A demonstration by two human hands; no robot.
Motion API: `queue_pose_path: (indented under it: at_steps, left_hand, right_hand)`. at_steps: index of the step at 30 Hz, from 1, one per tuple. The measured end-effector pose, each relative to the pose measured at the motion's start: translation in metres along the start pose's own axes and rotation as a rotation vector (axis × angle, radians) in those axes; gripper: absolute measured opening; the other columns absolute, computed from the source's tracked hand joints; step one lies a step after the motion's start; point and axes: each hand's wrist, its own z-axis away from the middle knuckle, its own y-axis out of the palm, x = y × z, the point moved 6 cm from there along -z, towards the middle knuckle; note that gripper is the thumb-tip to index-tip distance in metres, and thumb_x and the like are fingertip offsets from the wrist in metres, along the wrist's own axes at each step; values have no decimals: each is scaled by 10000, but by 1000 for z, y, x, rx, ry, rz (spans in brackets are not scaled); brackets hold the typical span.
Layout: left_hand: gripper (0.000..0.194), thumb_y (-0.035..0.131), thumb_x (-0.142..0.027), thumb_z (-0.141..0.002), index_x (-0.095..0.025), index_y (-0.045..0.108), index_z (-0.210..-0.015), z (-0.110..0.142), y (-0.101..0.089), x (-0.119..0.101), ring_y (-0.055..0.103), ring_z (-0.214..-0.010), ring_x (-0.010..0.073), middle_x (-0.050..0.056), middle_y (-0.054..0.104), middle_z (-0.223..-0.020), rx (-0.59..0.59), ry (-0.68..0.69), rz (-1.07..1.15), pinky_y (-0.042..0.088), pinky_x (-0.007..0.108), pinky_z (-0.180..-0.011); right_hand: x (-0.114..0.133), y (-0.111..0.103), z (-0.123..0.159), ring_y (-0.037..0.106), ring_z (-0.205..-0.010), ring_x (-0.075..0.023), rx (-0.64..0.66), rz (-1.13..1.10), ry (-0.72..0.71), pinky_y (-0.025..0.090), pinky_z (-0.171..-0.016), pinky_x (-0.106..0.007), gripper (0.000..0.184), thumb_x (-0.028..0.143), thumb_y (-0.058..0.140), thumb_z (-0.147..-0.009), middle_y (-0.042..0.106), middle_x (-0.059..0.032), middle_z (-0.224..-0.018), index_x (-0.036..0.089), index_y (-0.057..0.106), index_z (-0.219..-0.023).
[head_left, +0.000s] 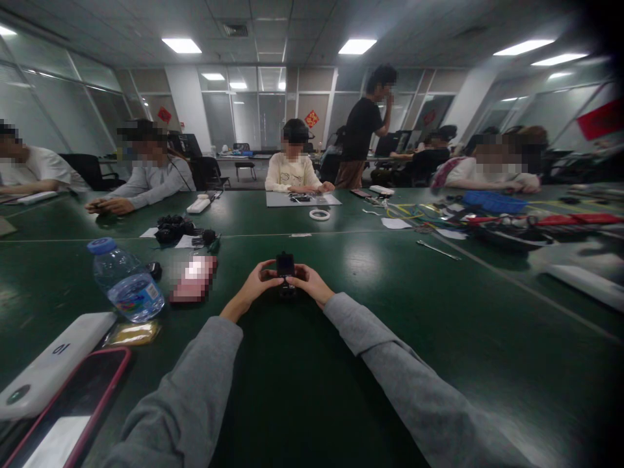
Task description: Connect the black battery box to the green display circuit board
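Note:
Both hands grip a small black device [285,265] with a dark, squarish upper part, held just over the green table in front of me. My left hand [260,284] is closed on its left side, thumb on the near face. From the right, my right hand [310,285] holds it too, with its thumb near the middle. The fingers behind the device are partly hidden. Its exact kind is too small and dark to make out.
On the left are a water bottle [127,286], a pink phone [195,279], a white power bank [51,364] and a red-edged phone [73,409]. Black cables [175,229] lie beyond. A metal tool [439,250] and tangled wires [414,211] lie right. Several people sit around the table [390,279].

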Motion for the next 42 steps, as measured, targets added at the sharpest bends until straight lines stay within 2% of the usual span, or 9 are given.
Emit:
queue_pose_path:
  at_steps: [6,17,28,36,42]
  left_hand:
    - [661,722,-343,-674,-193,452,-1258,3,-1,-3,583,-1026,234,113,629,-1053,-34,4,-6,380,459,-971]
    - [613,722,-352,-666,-190,491,-1209,3,-1,-4,587,-977,232,103,621,-1018,-66,10,-22,420,442,-912]
    - [604,748,-364,-628,-191,503,-1152,4,-3,-4,579,-811,151,35,580,-892,-126,48,-46,469,309,-752]
    - [675,753,-372,-622,-186,458,-1201,3,-2,-2,586,-857,178,59,587,-927,-147,57,-92,471,347,-789]
    - [635,733,-395,-641,-167,487,-1179,5,-3,-3,588,-903,200,95,602,-990,-157,45,-134,459,385,-837]
  right_hand:
    - [0,0,0,547,-1038,-210,18,26,-17,425,-940,-388,589,359,774,-627,581,-84,-1093,172,507,-1118]
    - [-1,-1,0,552,-1009,-207,24,64,-22,443,-909,-385,600,373,765,-645,579,-80,-1057,174,481,-1134]
    - [0,9,1,553,-1020,-208,50,-7,-44,462,-895,-378,566,343,764,-645,575,-75,-1046,181,468,-1100]
    - [1,10,2,562,-1007,-200,33,53,-65,465,-895,-376,551,347,748,-664,578,-78,-1062,178,462,-1103]
    - [1,12,3,569,-1002,-201,32,56,-66,477,-881,-380,553,364,733,-680,582,-83,-1073,179,455,-1120]
